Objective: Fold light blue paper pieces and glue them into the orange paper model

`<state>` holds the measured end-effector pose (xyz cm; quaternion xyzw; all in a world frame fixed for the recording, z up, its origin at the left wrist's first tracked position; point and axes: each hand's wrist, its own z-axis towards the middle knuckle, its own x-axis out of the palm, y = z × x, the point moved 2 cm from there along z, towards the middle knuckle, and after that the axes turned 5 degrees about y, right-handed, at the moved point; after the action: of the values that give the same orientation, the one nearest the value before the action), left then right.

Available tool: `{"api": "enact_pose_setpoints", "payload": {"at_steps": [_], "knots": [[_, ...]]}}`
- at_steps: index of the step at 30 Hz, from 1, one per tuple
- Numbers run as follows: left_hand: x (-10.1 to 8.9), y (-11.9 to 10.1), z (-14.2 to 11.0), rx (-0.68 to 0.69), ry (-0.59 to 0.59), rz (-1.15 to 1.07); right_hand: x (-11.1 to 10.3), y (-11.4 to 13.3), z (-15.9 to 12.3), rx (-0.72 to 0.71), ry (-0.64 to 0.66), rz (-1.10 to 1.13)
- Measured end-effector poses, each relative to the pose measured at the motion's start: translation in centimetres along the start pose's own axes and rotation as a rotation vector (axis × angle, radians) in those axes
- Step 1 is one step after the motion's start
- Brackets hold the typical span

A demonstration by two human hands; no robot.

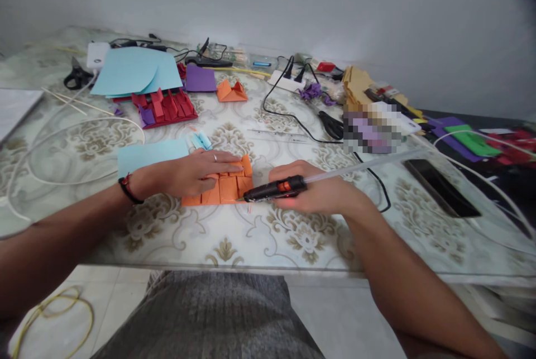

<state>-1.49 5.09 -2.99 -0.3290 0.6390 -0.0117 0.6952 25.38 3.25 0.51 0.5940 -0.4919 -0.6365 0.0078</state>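
My right hand (pixel 310 186) is wrapped round a black hot glue gun (pixel 274 189). A long clear glue stick (pixel 355 168) runs out of the gun's back end. The nozzle points left and meets the lower right part of an orange folded-paper piece (pixel 228 187); whether it touches cannot be told. My left hand (pixel 195 171) lies over the piece's left and upper part, fingers stretched out and pressing down on it. Under and behind my left wrist is a light blue paper sheet (pixel 148 155). A small rolled light blue paper (pixel 201 141) lies just beyond the fingers.
Farther back lie a red folded-paper piece (pixel 171 108), a small orange folded piece (pixel 231 91), blue sheets (pixel 134 71) and a purple sheet (pixel 200 78). Black cables run from a white power strip (pixel 287 80). Scissors (pixel 77 74) and a phone (pixel 441 187) lie at the sides.
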Motion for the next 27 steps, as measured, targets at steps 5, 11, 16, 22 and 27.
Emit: {"api": "enact_pose_setpoints", "payload": {"at_steps": [5,11,16,22,27], "knots": [[0.1,0.1,0.0,0.01,-0.023,-0.001,0.0,-0.1,0.0,0.011,-0.007,0.041],[0.1,0.1,-0.1,-0.016,0.003,0.013,0.0,-0.2,0.1,0.007,0.017,0.045],[-0.1,0.0,-0.1,-0.031,0.032,0.024,-0.4,-0.2,-0.1,-0.017,0.043,0.121],[-0.2,-0.3,0.0,-0.016,-0.004,0.035,-1.6,-1.3,-1.0,0.06,-0.202,0.317],[-2.0,-0.9,0.0,-0.054,-0.231,0.026,-3.4,-4.2,-1.4,0.186,-0.536,0.176]]}}
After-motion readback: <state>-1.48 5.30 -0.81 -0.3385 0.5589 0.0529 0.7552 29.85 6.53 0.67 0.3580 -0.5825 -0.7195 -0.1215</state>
